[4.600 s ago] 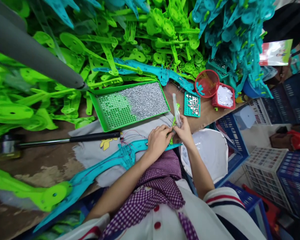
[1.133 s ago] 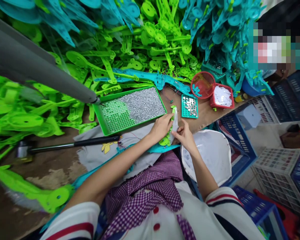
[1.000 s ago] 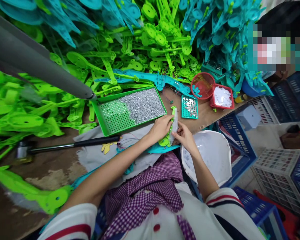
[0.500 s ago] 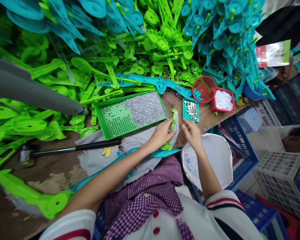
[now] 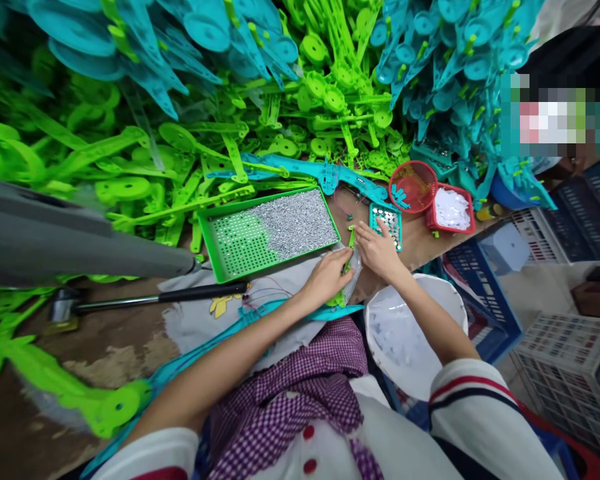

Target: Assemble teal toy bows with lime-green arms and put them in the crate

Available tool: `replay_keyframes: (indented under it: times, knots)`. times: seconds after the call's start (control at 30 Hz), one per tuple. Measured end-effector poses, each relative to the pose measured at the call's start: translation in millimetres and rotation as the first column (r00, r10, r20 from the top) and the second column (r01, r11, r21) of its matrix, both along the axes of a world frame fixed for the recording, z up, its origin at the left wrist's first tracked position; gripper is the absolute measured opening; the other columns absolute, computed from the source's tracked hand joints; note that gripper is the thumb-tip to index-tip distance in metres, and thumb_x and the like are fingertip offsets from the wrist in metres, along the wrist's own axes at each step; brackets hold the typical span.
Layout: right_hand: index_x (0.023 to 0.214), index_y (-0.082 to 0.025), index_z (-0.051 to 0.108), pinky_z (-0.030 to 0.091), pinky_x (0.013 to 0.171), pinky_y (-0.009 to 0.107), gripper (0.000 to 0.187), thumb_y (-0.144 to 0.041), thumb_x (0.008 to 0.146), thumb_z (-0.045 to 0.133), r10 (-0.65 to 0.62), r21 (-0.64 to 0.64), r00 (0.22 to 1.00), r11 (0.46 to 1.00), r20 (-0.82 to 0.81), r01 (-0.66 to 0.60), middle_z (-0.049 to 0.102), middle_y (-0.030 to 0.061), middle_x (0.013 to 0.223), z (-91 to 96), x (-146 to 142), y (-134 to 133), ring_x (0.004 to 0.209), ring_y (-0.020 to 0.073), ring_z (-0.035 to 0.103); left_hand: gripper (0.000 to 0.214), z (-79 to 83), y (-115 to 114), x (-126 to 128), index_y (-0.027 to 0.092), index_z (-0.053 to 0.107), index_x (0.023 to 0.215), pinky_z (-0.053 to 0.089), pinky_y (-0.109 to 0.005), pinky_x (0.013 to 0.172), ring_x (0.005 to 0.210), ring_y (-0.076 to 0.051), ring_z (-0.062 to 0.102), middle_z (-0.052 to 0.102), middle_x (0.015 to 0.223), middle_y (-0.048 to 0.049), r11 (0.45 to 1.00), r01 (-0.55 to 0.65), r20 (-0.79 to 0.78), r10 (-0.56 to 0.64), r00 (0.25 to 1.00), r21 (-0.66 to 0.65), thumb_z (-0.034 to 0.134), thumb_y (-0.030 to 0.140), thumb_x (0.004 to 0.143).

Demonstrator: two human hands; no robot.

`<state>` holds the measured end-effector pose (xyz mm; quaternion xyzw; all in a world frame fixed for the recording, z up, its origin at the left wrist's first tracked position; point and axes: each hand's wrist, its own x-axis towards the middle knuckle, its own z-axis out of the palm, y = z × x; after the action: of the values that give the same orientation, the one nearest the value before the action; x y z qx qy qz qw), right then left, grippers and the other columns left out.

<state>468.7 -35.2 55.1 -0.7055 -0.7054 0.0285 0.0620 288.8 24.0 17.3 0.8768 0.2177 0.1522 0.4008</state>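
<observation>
My left hand is closed on a narrow lime-green plastic part, held on edge above the cloth. Clear plastic film hangs along the part's right side. From the right, my right hand reaches over to the part's upper end, its fingertips bent together against it and one outer finger sticking up. Whatever lies between those fingertips is too small or hidden to make out. Just behind the right hand is a small teal tray of round silver discs. Left of the hands, a green perforated tray carries many tiny metal pieces.
A hammer lies at left by a grey cloth. Lime and teal plastic parts are heaped behind. Red baskets stand at back right, one with white pieces. A white-lined bin is beside my right forearm.
My right hand has moved up and left, from beside the green part to its upper end, now partly covering the disc tray. The left hand keeps its hold. The camera view has shifted slightly.
</observation>
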Motion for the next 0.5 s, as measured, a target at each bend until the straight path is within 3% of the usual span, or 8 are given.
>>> replay_keyframes:
  times: [0.23, 0.5]
  knots:
    - [0.133, -0.019, 0.065, 0.002, 0.127, 0.062, 0.04, -0.027, 0.105, 0.037, -0.094, 0.073, 0.993, 0.992, -0.076, 0.099, 0.062, 0.0094, 0.144, -9.6, -3, -7, 0.146, 0.0259, 0.047, 0.052, -6.6, -1, 0, 0.013, 0.054, 0.144, 0.033, -0.046, 0.121, 0.14, -0.027, 0.051, 0.056, 0.149, -0.0149, 1.0, -0.005, 0.002, 0.005, 1.0, -0.014, 0.056, 0.029, 0.095]
    - [0.135, -0.021, 0.063, 0.024, 0.125, 0.055, 0.042, -0.034, 0.103, 0.041, -0.24, 0.209, 0.9, 0.921, -0.364, 0.33, 0.059, 0.0109, 0.147, -31.3, -8, -14, 0.145, 0.0243, 0.047, 0.052, -0.3, -2, 1, 0.011, 0.054, 0.143, 0.036, -0.046, 0.12, 0.138, -0.029, 0.052, 0.057, 0.146, -0.0159, 1.0, -0.02, 0.003, 0.02, 1.0, -0.008, 0.056, 0.027, 0.094]
